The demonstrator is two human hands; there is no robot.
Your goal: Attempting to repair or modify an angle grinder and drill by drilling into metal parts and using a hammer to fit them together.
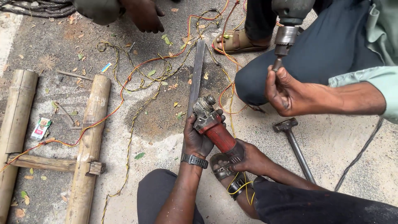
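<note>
A red angle grinder (218, 135) with a grey metal head lies between my two hands, low in the middle of the view. My left hand (195, 139), with a dark watch on its wrist, wraps around the grinder's head end. My right hand (251, 159) grips the rear of the red body, where yellow wires trail out over my sandalled foot (224, 171). Under the grinder's head a long flat metal bar (196, 76) lies on the ground, pointing away from me.
At right, a person in a teal sleeve has a hand (286, 93) at the chuck of a power drill (287, 29). A hammer (296, 143) lies right of me. Tangled orange and yellow wires (124, 89) cross the ground. A bamboo ladder (89, 137) lies at left. Another person's hand (143, 14) is at top.
</note>
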